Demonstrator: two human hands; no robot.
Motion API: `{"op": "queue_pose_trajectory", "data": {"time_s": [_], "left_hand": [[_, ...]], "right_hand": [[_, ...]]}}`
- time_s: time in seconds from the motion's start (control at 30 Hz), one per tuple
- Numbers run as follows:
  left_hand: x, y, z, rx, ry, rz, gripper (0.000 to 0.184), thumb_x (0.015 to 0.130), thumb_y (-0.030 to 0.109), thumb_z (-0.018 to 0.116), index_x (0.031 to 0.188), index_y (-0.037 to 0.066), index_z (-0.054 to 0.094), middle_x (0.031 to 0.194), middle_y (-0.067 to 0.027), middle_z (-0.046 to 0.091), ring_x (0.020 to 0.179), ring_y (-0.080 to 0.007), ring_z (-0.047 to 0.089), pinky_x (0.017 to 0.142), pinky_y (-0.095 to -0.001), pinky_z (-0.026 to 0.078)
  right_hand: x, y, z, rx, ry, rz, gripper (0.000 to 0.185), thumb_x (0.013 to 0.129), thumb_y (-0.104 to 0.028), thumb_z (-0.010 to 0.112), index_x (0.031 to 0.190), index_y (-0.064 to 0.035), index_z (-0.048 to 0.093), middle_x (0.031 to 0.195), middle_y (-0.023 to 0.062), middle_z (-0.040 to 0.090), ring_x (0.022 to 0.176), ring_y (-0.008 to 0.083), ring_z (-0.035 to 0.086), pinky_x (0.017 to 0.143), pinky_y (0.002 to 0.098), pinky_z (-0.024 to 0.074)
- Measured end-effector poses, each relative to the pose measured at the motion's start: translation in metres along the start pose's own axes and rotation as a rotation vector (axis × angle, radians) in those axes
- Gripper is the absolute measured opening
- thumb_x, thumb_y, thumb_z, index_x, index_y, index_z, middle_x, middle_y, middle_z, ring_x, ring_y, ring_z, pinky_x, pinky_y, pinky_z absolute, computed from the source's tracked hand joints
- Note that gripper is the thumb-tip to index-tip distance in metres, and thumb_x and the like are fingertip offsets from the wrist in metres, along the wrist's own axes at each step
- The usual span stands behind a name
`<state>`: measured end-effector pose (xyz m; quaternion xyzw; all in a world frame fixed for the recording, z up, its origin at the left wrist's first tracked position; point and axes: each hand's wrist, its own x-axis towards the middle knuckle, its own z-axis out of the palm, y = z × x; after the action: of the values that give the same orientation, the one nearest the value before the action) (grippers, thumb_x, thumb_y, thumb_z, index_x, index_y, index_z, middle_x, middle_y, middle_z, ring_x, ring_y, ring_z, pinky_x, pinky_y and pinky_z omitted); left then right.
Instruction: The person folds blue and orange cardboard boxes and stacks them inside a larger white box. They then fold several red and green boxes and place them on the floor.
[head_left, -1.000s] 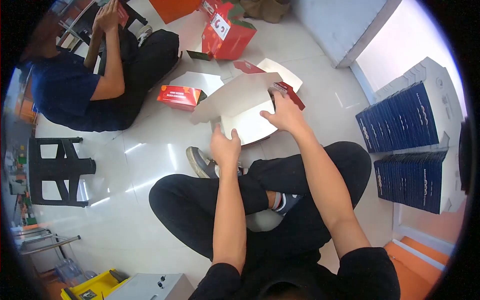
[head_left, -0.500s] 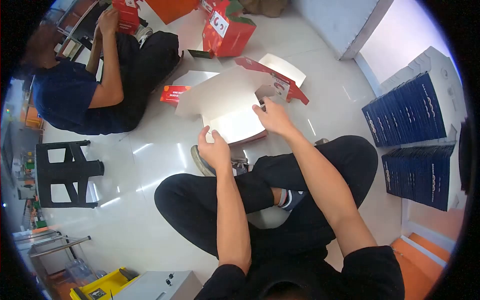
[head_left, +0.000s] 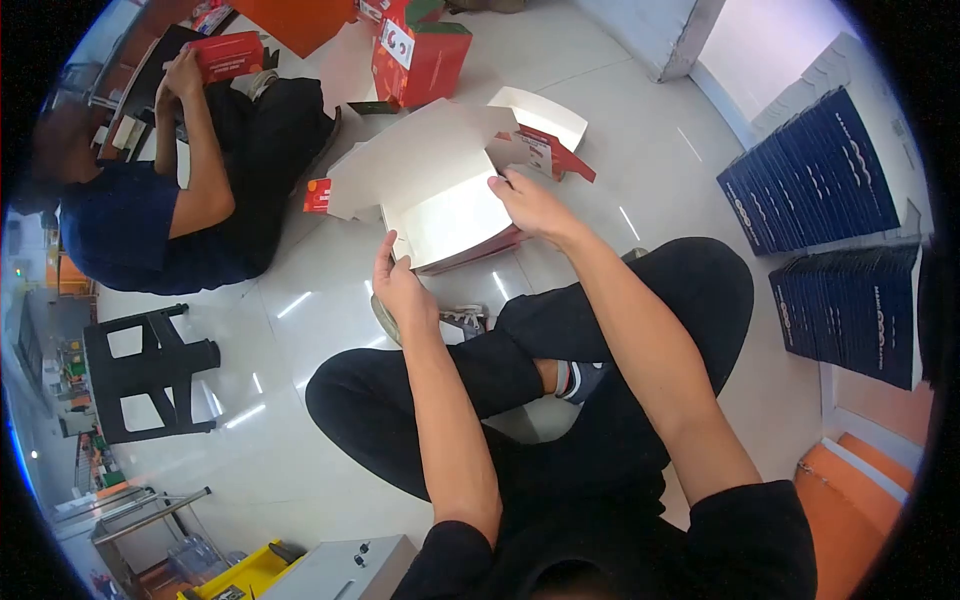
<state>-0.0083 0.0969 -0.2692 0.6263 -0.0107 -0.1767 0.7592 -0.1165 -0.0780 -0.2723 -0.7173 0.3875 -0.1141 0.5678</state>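
Observation:
An open carton [head_left: 450, 215], white inside and red outside, stands tilted above the floor in front of my crossed legs, its large white flap raised at the far side. At its near left corner, my left hand [head_left: 403, 290] grips the wall between thumb and fingers. My right hand [head_left: 535, 207] pinches the right wall near its top edge. Behind the carton's right side lies another box part [head_left: 545, 112], white inside, with a red printed panel beside it. A red printed box [head_left: 317, 196] shows partly behind the flap at the left.
A co-worker [head_left: 120, 220] sits at the left, holding a red box [head_left: 228, 56]. A black stool [head_left: 150, 373] lies on the floor below. Red boxes [head_left: 420, 62] stand at the back. Stacks of folded blue cartons [head_left: 815, 180] are at the right.
My hands and the carton have moved slightly left, and the carton's inside has opened more towards me. The co-worker's red box has come further into view.

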Motion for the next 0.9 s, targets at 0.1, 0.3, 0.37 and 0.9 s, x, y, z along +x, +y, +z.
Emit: {"op": "queue_pose_trajectory", "data": {"time_s": [0.1, 0.3, 0.37, 0.9], "left_hand": [[-0.005, 0.004, 0.004, 0.004, -0.007, -0.041, 0.053, 0.084, -0.013, 0.039, 0.135, -0.007, 0.052, 0.142, -0.0242, 0.047, 0.118, -0.0282, 0.058, 0.101, -0.0350, 0.046], [0.005, -0.014, -0.002, 0.242, 0.073, 0.096, 0.042, 0.087, -0.005, 0.047, 0.128, -0.001, 0.058, 0.133, -0.0197, 0.055, 0.112, -0.0276, 0.059, 0.098, -0.0366, 0.046], [-0.013, -0.015, 0.002, 0.901, 0.167, 0.515, 0.046, 0.088, 0.001, 0.053, 0.134, 0.004, 0.055, 0.133, -0.0233, 0.054, 0.113, -0.0298, 0.059, 0.098, -0.0380, 0.047], [-0.042, 0.010, 0.039, 1.276, -0.782, 0.702, 0.035, 0.092, 0.012, 0.061, 0.126, 0.010, 0.052, 0.086, -0.0157, 0.072, 0.076, -0.0367, 0.069, 0.066, -0.0459, 0.053]], "right_hand": [[-0.002, -0.003, -0.004, -0.017, -0.062, 0.011, 0.066, 0.102, -0.043, 0.040, 0.147, 0.0051, 0.034, 0.136, 0.0292, 0.052, 0.127, 0.0384, 0.051, 0.106, 0.0417, 0.0405], [-0.017, -0.027, -0.008, -0.131, -0.180, 0.072, 0.064, 0.103, -0.044, 0.035, 0.142, 0.0075, 0.040, 0.130, 0.0334, 0.055, 0.109, 0.0446, 0.062, 0.090, 0.0456, 0.0527], [-0.016, -0.024, -0.005, -0.145, -0.234, 0.096, 0.064, 0.103, -0.044, 0.034, 0.140, 0.0077, 0.042, 0.128, 0.0340, 0.056, 0.102, 0.0439, 0.065, 0.083, 0.0448, 0.0564], [0.004, 0.005, -0.006, -0.224, -0.174, -0.048, 0.039, 0.072, -0.003, 0.069, 0.111, -0.0079, 0.068, 0.110, 0.0169, 0.069, 0.107, 0.0335, 0.065, 0.092, 0.0423, 0.0509]]}}
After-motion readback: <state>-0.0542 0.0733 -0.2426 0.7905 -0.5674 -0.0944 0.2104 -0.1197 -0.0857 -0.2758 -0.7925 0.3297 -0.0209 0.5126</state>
